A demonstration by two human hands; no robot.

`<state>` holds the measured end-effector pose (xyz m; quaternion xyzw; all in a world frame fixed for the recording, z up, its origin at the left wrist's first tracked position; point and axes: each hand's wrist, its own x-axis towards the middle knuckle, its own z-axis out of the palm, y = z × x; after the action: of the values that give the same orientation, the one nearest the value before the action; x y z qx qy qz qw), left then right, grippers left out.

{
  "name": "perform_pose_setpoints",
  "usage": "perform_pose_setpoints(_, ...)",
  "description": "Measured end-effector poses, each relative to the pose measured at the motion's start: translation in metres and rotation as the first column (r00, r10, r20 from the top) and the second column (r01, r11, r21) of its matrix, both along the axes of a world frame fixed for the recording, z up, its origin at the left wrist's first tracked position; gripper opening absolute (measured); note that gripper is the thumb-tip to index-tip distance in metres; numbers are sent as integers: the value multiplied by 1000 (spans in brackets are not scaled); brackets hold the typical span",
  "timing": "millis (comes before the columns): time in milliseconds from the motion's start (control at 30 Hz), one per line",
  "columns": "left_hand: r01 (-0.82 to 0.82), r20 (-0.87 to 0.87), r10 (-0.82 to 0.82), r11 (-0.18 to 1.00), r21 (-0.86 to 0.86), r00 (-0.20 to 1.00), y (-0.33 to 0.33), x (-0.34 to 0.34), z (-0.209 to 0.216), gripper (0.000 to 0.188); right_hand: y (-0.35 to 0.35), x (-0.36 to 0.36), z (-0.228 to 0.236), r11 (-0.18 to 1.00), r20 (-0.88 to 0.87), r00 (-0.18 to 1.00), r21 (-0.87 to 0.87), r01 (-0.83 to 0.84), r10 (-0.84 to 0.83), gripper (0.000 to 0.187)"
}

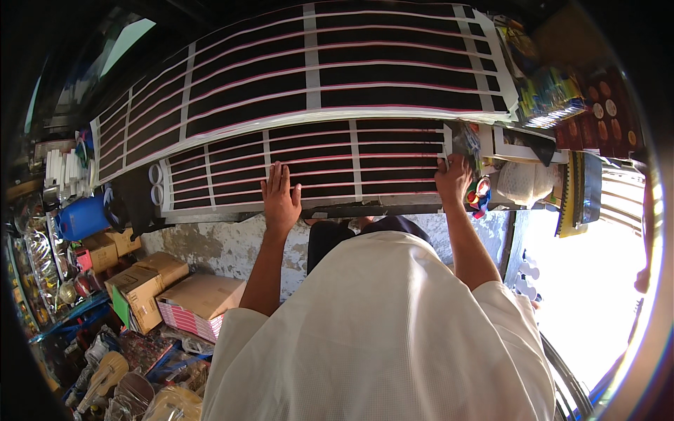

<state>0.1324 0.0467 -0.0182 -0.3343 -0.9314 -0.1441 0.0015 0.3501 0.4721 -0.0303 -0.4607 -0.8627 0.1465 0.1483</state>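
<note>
A long sheet (309,168) with black panels divided by white and red stripes lies across the counter in front of me. My left hand (282,202) rests flat on its near side, fingers stretched out and slightly apart. At the sheet's right end, my right hand (455,179) has its thumb and fingers bent around the edge; the fingertips are partly hidden. Behind it lies a larger stack of similar striped sheets (382,76), its near edge overhanging the far side of the smaller one.
Right of my hand are a colourful roll (481,195) and a white plastic-wrapped bundle (525,184). Packaged goods (551,98) stand at the far right. Lower left hold cardboard boxes (200,296) and a blue container (78,217). A black-and-yellow edged item hangs beside the bright opening.
</note>
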Motion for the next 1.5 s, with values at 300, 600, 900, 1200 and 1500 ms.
perform_pose_setpoints(300, 79, -1, -79, 996, -42, 997, 12, 10, -3, 70, -1, 0, -2, 1000, 13, 1000, 9, 1, -2, 30)
perform_pose_setpoints(600, 292, 65, -294, 955, 49, 953, 92, 59, 5, 67, -4, -4, 16, 988, -101, 987, 104, -118, 128, 19)
perform_pose_setpoints(900, 305, 31, -307, 951, 47, 951, 106, 62, 7, 62, -99, -82, 34, 692, -422, 645, -55, -720, 637, 17)
perform_pose_setpoints(1200, 273, 24, -276, 959, 80, 961, 110, 55, 12, 49, -116, -95, 13, 720, -416, 682, -90, -688, 601, 18)
perform_pose_setpoints(1500, 201, 15, -208, 961, 192, 978, 130, 29, 14, 23, -113, -89, 10, 746, -424, 696, -68, -663, 580, 23)
